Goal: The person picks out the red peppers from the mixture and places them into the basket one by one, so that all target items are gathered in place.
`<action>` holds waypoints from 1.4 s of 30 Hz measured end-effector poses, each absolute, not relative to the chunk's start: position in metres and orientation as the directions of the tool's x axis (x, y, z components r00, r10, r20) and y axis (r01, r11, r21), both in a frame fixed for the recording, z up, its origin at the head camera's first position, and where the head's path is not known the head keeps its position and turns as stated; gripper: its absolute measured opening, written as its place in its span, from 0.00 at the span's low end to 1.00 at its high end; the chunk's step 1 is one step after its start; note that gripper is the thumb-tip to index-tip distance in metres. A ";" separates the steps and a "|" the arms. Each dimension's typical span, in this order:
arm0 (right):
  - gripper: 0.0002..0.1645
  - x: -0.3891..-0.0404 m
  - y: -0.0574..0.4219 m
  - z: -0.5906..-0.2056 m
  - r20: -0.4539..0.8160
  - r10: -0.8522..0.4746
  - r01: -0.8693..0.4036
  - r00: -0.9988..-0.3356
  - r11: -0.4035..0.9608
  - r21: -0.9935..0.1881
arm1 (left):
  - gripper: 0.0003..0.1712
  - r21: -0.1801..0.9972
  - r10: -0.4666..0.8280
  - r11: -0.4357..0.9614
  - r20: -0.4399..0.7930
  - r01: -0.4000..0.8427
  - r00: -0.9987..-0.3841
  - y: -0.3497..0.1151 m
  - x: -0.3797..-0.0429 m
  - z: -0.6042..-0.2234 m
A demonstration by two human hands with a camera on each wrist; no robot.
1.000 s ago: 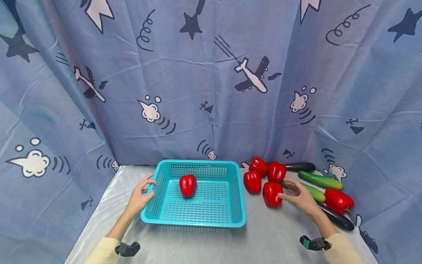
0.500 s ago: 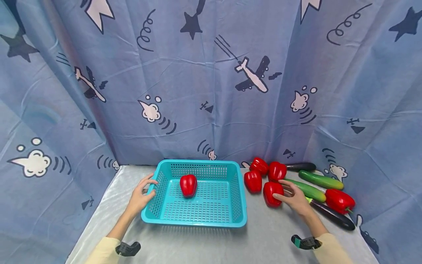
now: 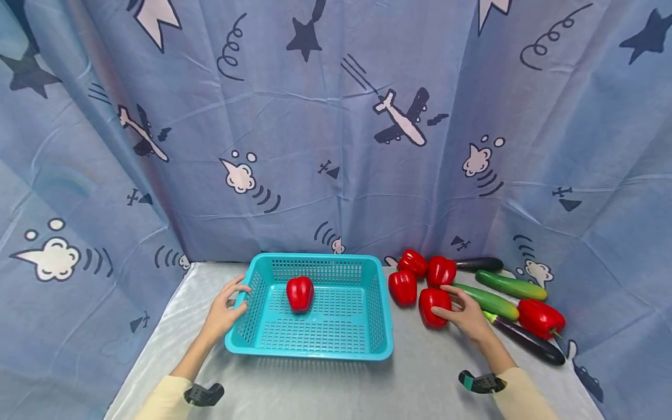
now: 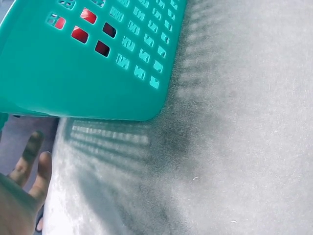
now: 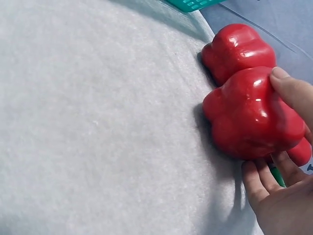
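In the head view, my right hand [image 3: 467, 315] grips a red bell pepper [image 3: 433, 308] on the table. The right wrist view shows the thumb [image 5: 288, 88] on one side of this bell pepper [image 5: 254, 115] and fingers [image 5: 254, 181] against the opposite side. My left hand [image 3: 223, 312] is at the left rim of a turquoise plastic basket [image 3: 310, 354], thumb and index finger apart, fingertips right at the rim. Two of its fingers [image 4: 41, 176] stretch out loosely below the basket wall [image 4: 58, 78] in the left wrist view. One red bell pepper [image 3: 300, 294] lies inside the basket.
Right of the basket lie more red bell peppers [image 3: 402, 289], with another bell pepper [image 3: 541, 319] farther right. Two cucumbers [image 3: 511, 286] and two eggplants [image 3: 530, 341] lie near it. A patterned blue curtain [image 3: 336, 146] hangs behind the pale table [image 3: 336, 391].
My right hand has moved left and closed in on the bell pepper, uncovering more of the lower cucumber and front eggplant. The left hand and basket have stayed put.
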State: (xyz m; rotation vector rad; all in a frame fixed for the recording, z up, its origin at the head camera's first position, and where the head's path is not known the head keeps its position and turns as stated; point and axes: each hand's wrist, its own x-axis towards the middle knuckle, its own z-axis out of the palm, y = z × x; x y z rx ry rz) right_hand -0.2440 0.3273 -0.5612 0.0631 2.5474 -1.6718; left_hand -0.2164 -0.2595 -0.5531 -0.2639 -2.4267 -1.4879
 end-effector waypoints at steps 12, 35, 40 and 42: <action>0.48 -0.239 0.322 -0.562 -0.104 0.001 0.096 -0.995 0.408 -0.908 | 0.16 0.830 0.020 0.457 0.351 0.321 -0.936 -0.244 -0.198 -0.518; 0.47 -0.233 0.322 -0.546 -0.052 0.004 0.051 -0.999 0.341 -0.939 | 0.18 0.834 -0.001 0.455 0.352 0.313 -0.936 -0.252 -0.209 -0.540; 0.45 -0.233 0.317 -0.538 -0.015 0.010 0.018 -1.000 0.265 -0.964 | 0.18 0.834 0.000 0.457 0.348 0.309 -0.938 -0.258 -0.216 -0.552; 0.45 -0.233 0.315 -0.534 0.000 0.008 0.003 -1.000 0.257 -0.967 | 0.17 0.834 0.001 0.455 0.349 0.311 -0.937 -0.259 -0.217 -0.554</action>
